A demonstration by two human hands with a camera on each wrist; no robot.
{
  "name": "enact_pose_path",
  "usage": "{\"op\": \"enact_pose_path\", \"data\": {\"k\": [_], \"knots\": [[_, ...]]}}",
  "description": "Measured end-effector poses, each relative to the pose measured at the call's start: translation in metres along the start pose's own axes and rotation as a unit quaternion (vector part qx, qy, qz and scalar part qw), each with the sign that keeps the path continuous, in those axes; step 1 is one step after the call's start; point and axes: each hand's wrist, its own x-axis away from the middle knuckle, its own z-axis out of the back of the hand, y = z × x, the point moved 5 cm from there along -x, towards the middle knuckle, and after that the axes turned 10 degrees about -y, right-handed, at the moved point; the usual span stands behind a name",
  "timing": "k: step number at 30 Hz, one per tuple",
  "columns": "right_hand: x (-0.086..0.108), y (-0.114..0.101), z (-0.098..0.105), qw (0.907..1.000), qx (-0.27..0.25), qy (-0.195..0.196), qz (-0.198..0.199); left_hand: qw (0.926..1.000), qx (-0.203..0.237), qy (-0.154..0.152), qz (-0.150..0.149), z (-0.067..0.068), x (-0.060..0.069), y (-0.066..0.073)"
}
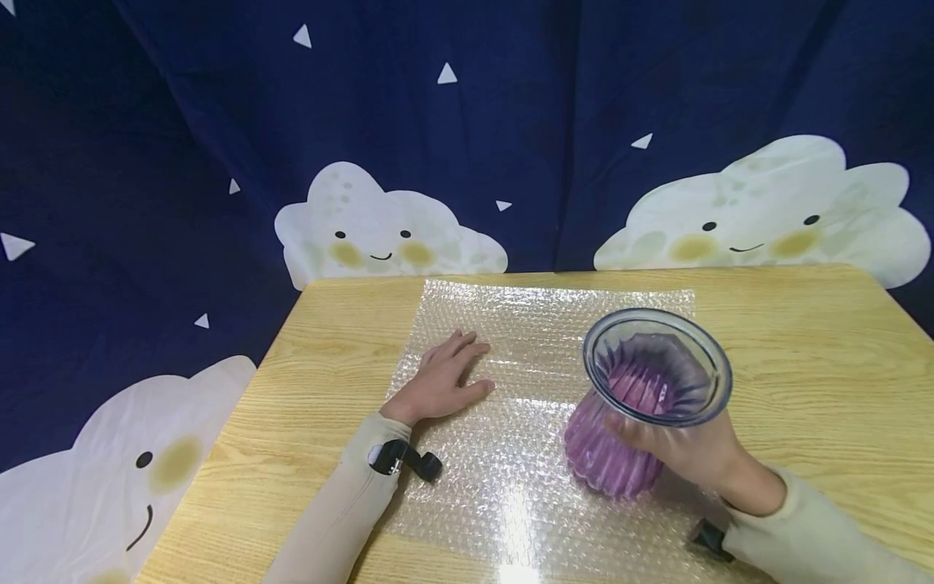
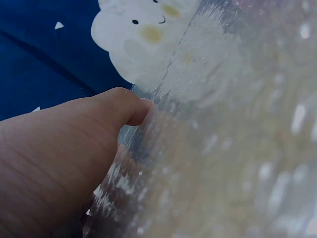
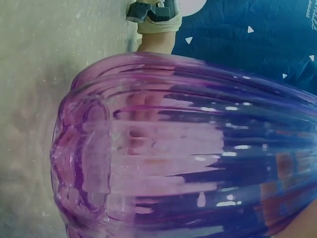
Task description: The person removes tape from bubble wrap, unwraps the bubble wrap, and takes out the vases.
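A ribbed glass vase [image 1: 611,456], purple-pink low down and bluish toward its wide flared rim, stands tilted over the right part of a clear bubble wrap sheet [image 1: 503,462]. My right hand [image 1: 704,456] grips it around the narrow part below the rim. In the right wrist view the scalloped base of the vase [image 3: 81,158] is close to the wrap; whether it touches I cannot tell. My left hand [image 1: 441,380] rests on the left part of the sheet with its fingers spread. The left wrist view shows its thumb [image 2: 126,104] against the wrap.
The sheet lies flat on a light wooden table [image 1: 817,365]. A dark blue curtain [image 1: 525,122] with white clouds and triangles hangs behind the table and at its left. Each sleeve carries a black wrist camera [image 1: 409,461].
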Motion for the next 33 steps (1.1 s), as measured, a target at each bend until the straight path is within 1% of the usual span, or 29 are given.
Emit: {"op": "enact_pose_path", "data": {"k": [5,15,21,22,23,28,33], "knots": [[-0.002,0.002,0.006,0.9999,0.009,0.010,0.000,1.0000,-0.008,-0.001,0.001,0.000,0.000,-0.001],[-0.004,0.006,0.015,0.9979,0.048,0.035,-0.027,1.0000,-0.007,0.003,-0.005,0.000,0.000,0.000],[-0.006,0.008,0.022,0.9971,0.054,0.047,-0.024,0.9999,-0.007,0.002,-0.007,0.001,-0.001,0.000],[-0.006,0.008,0.023,0.9971,0.054,0.047,-0.025,1.0000,-0.006,0.002,-0.007,0.001,-0.001,0.000],[-0.006,0.008,0.024,0.9962,0.067,0.046,-0.030,1.0000,-0.006,0.001,-0.007,0.001,-0.001,0.000],[-0.007,0.010,0.029,0.9934,0.095,0.051,-0.039,1.0000,-0.003,0.001,-0.007,0.001,-0.002,0.000],[-0.008,0.012,0.033,0.9925,0.102,0.051,-0.045,0.9999,-0.004,0.004,-0.009,0.001,-0.001,0.000]]}}
